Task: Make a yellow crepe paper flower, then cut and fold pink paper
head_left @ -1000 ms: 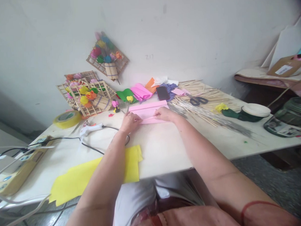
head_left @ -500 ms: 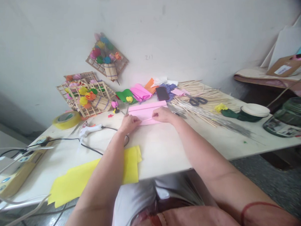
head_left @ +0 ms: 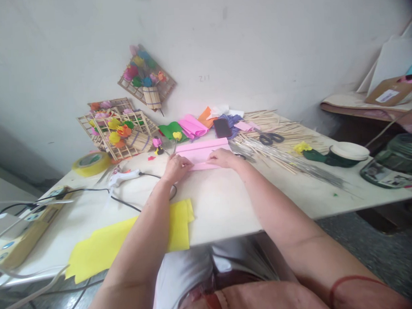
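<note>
A sheet of pink crepe paper (head_left: 202, 151) lies flat on the table in front of me, with a folded strip along its far edge. My left hand (head_left: 177, 168) is closed at its near left corner, thumb and fingers pinching the near edge. My right hand (head_left: 222, 158) pinches the same edge farther right, where a narrow fold shows between the hands. A thin pointed metal piece sticks up behind my left hand; its lower part is hidden. Under my left forearm lies a yellow crepe paper sheet (head_left: 104, 241).
A white glue gun (head_left: 124, 176) with a black cord and a yellow tape roll (head_left: 91, 164) are at left, near a power strip (head_left: 29, 230). Bamboo sticks, wires (head_left: 304, 169), black-handled scissors (head_left: 271, 138) and a glass jar (head_left: 395, 161) are right. A phone (head_left: 221, 128) lies behind.
My right hand has shifted slightly along the near edge of the pink paper, its fingers lower and flatter. My left hand stays at the left corner with barely any movement.
</note>
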{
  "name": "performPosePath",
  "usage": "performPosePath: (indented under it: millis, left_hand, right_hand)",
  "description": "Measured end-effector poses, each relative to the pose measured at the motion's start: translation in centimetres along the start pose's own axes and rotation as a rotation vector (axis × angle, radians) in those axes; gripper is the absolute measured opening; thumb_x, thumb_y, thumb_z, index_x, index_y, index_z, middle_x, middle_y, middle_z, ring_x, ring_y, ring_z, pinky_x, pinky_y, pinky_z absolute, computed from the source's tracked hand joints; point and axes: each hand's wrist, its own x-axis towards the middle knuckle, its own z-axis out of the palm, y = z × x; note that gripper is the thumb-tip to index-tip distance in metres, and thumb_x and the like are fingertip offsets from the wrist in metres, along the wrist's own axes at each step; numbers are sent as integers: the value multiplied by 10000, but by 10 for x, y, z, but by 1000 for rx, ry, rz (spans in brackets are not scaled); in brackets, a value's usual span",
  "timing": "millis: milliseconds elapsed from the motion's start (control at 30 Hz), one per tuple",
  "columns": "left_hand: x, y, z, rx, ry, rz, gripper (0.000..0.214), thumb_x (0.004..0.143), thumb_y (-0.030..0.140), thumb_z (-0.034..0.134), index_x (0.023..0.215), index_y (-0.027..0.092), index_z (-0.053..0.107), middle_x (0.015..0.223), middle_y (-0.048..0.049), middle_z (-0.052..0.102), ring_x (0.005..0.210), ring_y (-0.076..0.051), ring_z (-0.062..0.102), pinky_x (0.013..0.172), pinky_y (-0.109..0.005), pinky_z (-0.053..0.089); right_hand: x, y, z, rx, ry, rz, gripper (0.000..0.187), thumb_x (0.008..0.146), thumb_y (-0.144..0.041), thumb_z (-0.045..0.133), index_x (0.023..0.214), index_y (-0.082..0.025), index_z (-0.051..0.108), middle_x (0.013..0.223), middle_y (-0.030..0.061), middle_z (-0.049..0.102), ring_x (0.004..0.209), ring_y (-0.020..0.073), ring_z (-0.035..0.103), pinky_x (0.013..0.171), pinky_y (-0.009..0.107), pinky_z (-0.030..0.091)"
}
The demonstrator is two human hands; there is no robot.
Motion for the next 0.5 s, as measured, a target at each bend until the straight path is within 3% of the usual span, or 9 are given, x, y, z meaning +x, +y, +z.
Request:
performPosePath:
  millis: [500]
  left_hand:
    - [-1,0,0,13,35,16,212,750,322,492,694,216,666,710,-20,673,736,-171,560,925,-397,283]
  right_hand:
    - [1,1,4,27,67,19,231,744,-377,535,807,-209,680,812,9,674,745,128,566,590,203,330]
